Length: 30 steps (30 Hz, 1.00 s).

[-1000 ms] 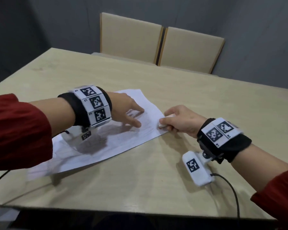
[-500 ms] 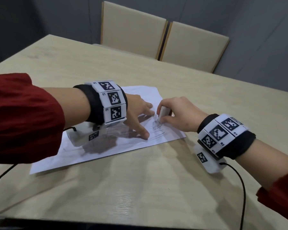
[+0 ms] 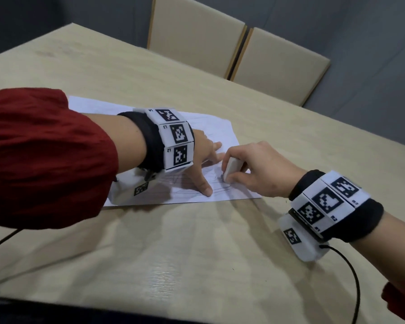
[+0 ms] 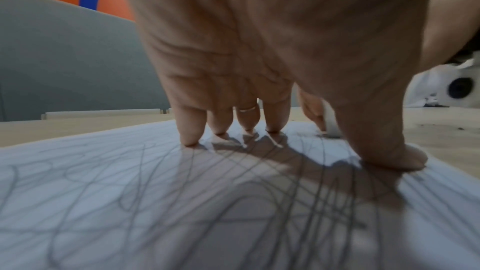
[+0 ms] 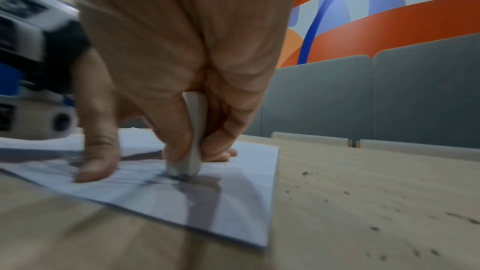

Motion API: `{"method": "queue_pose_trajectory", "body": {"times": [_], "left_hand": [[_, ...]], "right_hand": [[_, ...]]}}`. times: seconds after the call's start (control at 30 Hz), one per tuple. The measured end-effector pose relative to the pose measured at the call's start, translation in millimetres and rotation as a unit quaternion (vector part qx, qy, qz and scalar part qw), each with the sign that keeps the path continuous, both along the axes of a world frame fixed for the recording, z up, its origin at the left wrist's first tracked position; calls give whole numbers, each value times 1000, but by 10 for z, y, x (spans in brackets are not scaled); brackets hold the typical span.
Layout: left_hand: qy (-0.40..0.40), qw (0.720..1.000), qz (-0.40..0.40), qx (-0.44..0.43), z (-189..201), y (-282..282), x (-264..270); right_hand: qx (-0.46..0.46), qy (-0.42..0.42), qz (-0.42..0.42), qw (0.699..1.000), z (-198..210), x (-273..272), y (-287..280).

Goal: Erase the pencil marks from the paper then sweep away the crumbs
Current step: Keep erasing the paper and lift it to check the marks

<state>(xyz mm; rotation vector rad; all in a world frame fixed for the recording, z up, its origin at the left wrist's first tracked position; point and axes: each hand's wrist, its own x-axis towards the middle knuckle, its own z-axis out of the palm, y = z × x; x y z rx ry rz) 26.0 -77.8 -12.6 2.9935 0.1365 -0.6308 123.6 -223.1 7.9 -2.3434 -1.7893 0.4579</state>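
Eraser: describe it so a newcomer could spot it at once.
On the table lies a scribbled paper. Near its right end, the right hand pinches the eraser, tip pressed to the sheet. It is the only small white block there, its tip smudged grey.

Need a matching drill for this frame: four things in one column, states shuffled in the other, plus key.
Things:
1. eraser
2. left hand
3. paper
4. crumbs

States:
A. scattered on the bare table, right of the sheet
B. flat on the table, scribbled with pencil marks
C. fingertips spread, pressing the sheet down
D. pinched in the right hand, tip on the sheet

Pairs: 1-D, 2-C, 3-B, 4-A
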Motion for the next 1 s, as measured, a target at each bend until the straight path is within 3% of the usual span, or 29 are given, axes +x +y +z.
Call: {"method": "queue_pose_trajectory", "body": {"times": [0.23, 0.4, 0.57, 0.77, 0.9, 1.0], "left_hand": [[-30, 999, 19, -33, -35, 15, -13], [-17, 999, 17, -25, -50, 18, -14], [-29, 998, 14, -47, -37, 24, -27], [-2, 999, 21, -49, -30, -1, -46], [-43, 996, 18, -71, 20, -20, -92], [-25, 998, 19, -55, -1, -7, -76]], "right_hand": [[25, -29, -19, 999, 2, 44, 88], [-32, -23, 27, 999, 64, -37, -100], [42, -38, -9, 998, 12, 73, 135], [-47, -6, 36, 998, 62, -16, -35], [25, -18, 14, 999, 39, 71, 129], [38, 13, 12, 999, -3, 56, 40]]}}
